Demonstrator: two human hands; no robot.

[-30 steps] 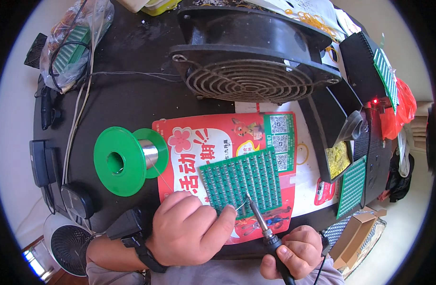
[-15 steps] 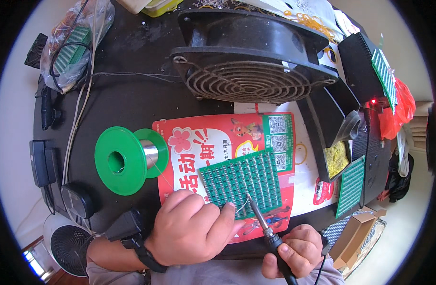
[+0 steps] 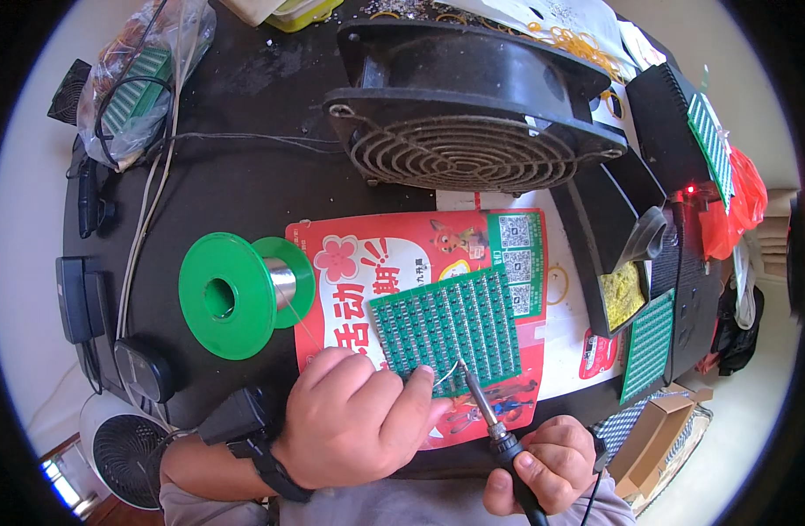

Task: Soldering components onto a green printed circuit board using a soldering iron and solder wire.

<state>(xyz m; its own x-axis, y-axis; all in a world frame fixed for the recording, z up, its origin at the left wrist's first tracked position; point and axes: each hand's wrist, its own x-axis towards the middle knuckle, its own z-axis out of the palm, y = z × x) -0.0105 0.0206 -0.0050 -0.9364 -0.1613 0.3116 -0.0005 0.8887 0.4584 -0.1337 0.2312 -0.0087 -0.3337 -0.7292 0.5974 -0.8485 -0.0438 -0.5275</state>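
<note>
A green circuit board (image 3: 451, 320) with rows of small parts lies tilted on a red printed sheet (image 3: 332, 230). My left hand (image 3: 354, 421) is closed at the board's lower left corner. Between its thumb and finger is thin solder wire (image 3: 447, 373), its curved end reaching the board. The wire runs back to a green spool (image 3: 227, 296) on the left. My right hand (image 3: 547, 465) grips a soldering iron (image 3: 505, 441) by its dark handle. The iron's tip meets the board close to the solder's end; whether they touch I cannot tell.
Beyond the board stands a large black fan (image 3: 473, 114). To the right are an iron stand with a yellow sponge (image 3: 623, 296), a black box (image 3: 657, 110) with a red light, and another green board (image 3: 650, 342). Cables (image 3: 148, 206) and black adapters (image 3: 76, 298) lie at left.
The view has shifted very slightly. Both hands keep their grips, and the iron's tip stays at nearly the same place on the board.
</note>
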